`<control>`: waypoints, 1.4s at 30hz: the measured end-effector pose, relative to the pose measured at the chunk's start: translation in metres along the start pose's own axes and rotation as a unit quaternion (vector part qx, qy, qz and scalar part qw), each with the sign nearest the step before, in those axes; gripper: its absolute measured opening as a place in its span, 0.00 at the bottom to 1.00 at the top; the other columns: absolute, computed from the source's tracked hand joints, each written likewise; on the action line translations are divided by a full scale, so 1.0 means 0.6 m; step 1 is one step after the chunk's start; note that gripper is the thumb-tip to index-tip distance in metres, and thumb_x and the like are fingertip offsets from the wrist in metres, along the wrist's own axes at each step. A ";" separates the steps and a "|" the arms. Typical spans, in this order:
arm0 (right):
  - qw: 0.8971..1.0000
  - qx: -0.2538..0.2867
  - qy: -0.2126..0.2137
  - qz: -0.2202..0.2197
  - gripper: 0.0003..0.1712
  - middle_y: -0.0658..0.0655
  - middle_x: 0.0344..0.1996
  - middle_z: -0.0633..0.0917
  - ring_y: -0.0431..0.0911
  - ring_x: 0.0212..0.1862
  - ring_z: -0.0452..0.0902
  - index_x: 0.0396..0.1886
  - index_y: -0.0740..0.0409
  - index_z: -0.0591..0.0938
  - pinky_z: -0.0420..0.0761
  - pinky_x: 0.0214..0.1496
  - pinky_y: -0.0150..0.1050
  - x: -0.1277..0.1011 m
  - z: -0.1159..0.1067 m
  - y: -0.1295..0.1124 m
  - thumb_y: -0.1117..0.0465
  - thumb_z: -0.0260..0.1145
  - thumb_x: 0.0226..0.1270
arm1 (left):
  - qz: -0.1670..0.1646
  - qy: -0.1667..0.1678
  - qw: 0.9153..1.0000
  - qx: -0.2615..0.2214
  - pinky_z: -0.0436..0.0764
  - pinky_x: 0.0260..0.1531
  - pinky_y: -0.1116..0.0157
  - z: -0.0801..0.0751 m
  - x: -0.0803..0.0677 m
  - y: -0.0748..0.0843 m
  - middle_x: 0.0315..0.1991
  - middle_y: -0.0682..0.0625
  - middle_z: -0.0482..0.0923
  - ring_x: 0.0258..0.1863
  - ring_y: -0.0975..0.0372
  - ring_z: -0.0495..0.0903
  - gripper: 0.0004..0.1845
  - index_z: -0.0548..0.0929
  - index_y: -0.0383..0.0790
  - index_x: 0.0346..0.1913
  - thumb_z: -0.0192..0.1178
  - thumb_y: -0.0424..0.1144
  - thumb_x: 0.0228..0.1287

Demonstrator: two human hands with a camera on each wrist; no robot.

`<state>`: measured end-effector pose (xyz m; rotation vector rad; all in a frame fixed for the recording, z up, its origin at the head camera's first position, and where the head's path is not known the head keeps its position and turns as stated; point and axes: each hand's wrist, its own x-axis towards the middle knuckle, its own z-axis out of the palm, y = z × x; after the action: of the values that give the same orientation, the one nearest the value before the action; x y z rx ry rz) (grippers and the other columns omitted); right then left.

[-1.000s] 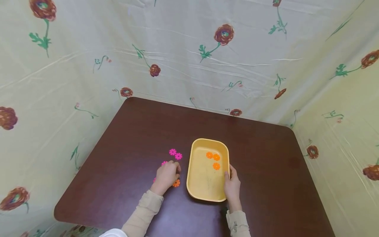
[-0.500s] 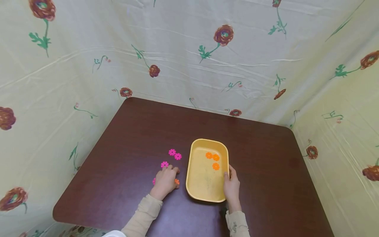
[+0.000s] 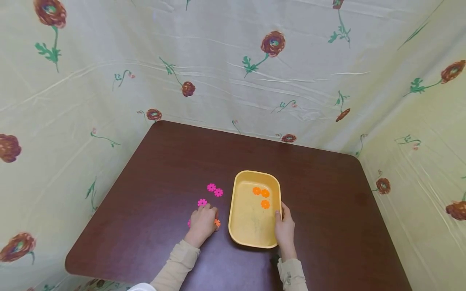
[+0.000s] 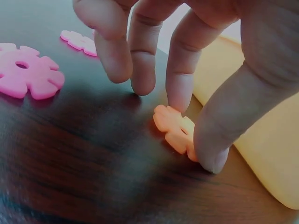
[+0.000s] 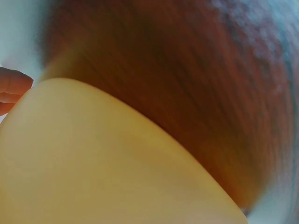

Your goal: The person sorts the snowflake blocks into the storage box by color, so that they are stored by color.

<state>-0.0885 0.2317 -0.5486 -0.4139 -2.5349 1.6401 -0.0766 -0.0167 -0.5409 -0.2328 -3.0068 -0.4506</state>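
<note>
The left hand [image 3: 202, 221] is curled over an orange flower-shaped disc [image 4: 176, 129] lying flat on the dark brown table [image 3: 164, 161], thumb and one finger pinching its opposite edges, just left of the yellow tray [image 3: 251, 226]. The right hand [image 3: 285, 230] grips the tray's right rim near the front corner, thumb hooked over the edge; three orange discs [image 3: 261, 196] lie close together inside, toward the far end. Pink discs lie on the table left of the tray: one [image 3: 202, 202] just beyond the left fingertips, a touching pair [image 3: 214, 190] farther back, and another [image 3: 189, 222] partly hidden beside the left hand.
</note>
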 end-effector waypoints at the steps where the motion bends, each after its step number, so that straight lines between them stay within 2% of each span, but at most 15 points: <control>1: 1.000 -0.001 0.000 -0.001 0.24 0.67 0.61 0.69 0.58 0.62 0.65 0.64 0.63 0.63 0.66 0.59 0.53 0.000 0.000 0.000 0.66 0.48 0.70 | 0.001 0.000 1.000 0.001 0.71 0.21 0.56 0.000 0.000 0.000 0.23 0.50 0.68 0.26 0.52 0.73 0.19 0.73 0.46 0.18 0.77 0.40 0.25; 10: 1.000 -0.004 -0.005 0.002 0.24 0.67 0.61 0.69 0.59 0.61 0.65 0.65 0.63 0.62 0.66 0.59 0.54 -0.003 0.000 -0.002 0.65 0.47 0.71 | 0.007 -0.009 1.000 -0.011 0.69 0.20 0.58 0.000 0.003 -0.006 0.16 0.53 0.71 0.19 0.56 0.74 0.23 0.68 0.47 0.19 0.77 0.39 0.24; 15: 1.000 0.000 -0.007 0.006 0.24 0.66 0.62 0.68 0.58 0.62 0.64 0.65 0.62 0.62 0.65 0.60 0.53 -0.001 0.000 -0.004 0.64 0.47 0.70 | 0.010 -0.016 1.000 -0.022 0.68 0.19 0.60 0.000 0.005 -0.007 0.13 0.56 0.70 0.15 0.59 0.72 0.22 0.68 0.47 0.18 0.76 0.37 0.27; 20: 1.000 0.003 -0.009 0.008 0.24 0.66 0.62 0.68 0.58 0.62 0.64 0.66 0.62 0.61 0.65 0.60 0.53 0.000 0.000 -0.003 0.65 0.47 0.70 | 0.027 0.017 0.999 -0.035 0.68 0.16 0.63 -0.006 0.009 -0.007 0.12 0.58 0.70 0.13 0.62 0.70 0.17 0.71 0.47 0.16 0.72 0.34 0.32; 28: 1.000 0.002 -0.009 0.005 0.25 0.66 0.62 0.68 0.58 0.62 0.64 0.66 0.62 0.61 0.65 0.60 0.53 0.000 0.001 -0.001 0.65 0.47 0.70 | 0.012 0.065 0.996 -0.061 0.68 0.14 0.63 -0.036 0.030 -0.012 0.10 0.58 0.69 0.11 0.63 0.69 0.14 0.72 0.47 0.17 0.70 0.34 0.35; 35: 1.000 0.000 -0.004 -0.006 0.24 0.66 0.61 0.69 0.58 0.61 0.66 0.65 0.63 0.62 0.67 0.58 0.53 0.001 0.003 0.002 0.65 0.48 0.70 | -0.032 0.023 0.997 -0.070 0.69 0.15 0.62 -0.053 0.046 -0.010 0.13 0.56 0.73 0.14 0.61 0.72 0.11 0.75 0.48 0.20 0.69 0.39 0.45; 42: 1.000 0.000 -0.005 0.001 0.24 0.66 0.61 0.69 0.58 0.61 0.65 0.65 0.62 0.62 0.67 0.59 0.53 0.000 0.001 0.000 0.65 0.48 0.70 | -0.032 0.030 0.997 -0.064 0.70 0.15 0.62 -0.064 0.056 -0.001 0.19 0.53 0.78 0.17 0.59 0.76 0.06 0.78 0.47 0.24 0.66 0.33 0.48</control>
<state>-0.0888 0.2310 -0.5491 -0.4102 -2.5434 1.6471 -0.1073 -0.0240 -0.5006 -0.1297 -2.9378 -0.6443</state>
